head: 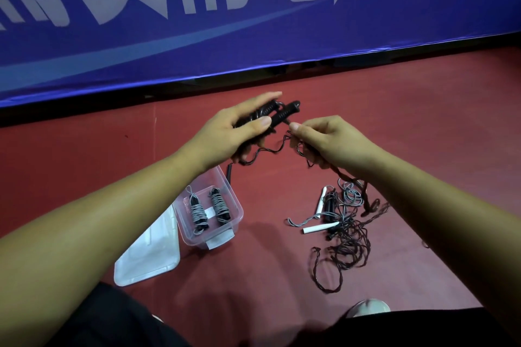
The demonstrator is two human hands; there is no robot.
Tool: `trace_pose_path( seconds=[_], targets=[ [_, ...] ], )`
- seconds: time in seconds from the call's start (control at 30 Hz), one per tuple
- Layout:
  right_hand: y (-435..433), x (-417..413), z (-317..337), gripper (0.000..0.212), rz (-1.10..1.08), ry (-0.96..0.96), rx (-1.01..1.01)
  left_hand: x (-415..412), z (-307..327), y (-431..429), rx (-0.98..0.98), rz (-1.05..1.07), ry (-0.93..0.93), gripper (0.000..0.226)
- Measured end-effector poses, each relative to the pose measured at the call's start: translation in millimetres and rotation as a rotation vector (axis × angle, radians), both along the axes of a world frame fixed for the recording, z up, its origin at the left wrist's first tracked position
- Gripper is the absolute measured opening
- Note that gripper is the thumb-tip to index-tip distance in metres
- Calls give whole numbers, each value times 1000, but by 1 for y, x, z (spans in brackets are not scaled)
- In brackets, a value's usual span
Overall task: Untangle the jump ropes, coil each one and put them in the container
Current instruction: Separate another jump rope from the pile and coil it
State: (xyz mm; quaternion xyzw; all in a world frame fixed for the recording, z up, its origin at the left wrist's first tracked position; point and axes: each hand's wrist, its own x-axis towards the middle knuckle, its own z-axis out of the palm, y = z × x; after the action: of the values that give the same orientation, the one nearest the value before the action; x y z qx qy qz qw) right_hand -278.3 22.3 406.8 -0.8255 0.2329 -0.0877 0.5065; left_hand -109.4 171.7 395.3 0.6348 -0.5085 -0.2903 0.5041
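My left hand (pixel 225 132) grips two black jump-rope handles (pixel 282 114) held side by side above the floor. My right hand (pixel 329 141) pinches the thin dark cord (pixel 270 151) just beside the handles; the cord sags between my hands and trails down to a tangled pile of ropes (pixel 346 234) on the floor at the right. That pile holds dark cord, grey cord, white handles (pixel 320 227) and a black handle. A clear plastic container (pixel 225 229) stands below my left forearm with two coiled grey-corded ropes (pixel 207 210) inside.
The container's white lid (pixel 149 259) lies on the red floor to its left. A blue banner (pixel 253 22) with white lettering stands along the far side. My dark-clothed legs and a light shoe (pixel 369 307) fill the bottom edge.
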Motion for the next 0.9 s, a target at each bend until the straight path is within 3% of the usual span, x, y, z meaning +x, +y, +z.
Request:
trace_pose_path(
  seconds=[0.13, 0.3, 0.4, 0.5, 0.67, 0.83, 0.9],
  targets=[
    [-3, -3, 1, 29, -30, 21, 14, 12, -3, -4, 27, 144, 87, 39],
    [1, -3, 2, 18, 58, 90, 181, 23, -7, -6, 50, 274, 44, 27],
    [10, -4, 6, 17, 128, 173, 146, 31, -11, -7, 67, 334, -18, 29],
    [16, -3, 12, 24, 150, 193, -32, 39, -14, -5, 117, 389, -169, 29],
    [28, -1, 29, 27, 239, 130, -372, 30, -14, -1, 312, 321, -724, 40],
    [28, -4, 33, 26, 261, 61, -393, 19, -13, -2, 444, 189, -828, 40],
    [26, -4, 34, 22, 238, 33, -414, 10, -12, 0, 523, 116, -799, 59]
  ],
)
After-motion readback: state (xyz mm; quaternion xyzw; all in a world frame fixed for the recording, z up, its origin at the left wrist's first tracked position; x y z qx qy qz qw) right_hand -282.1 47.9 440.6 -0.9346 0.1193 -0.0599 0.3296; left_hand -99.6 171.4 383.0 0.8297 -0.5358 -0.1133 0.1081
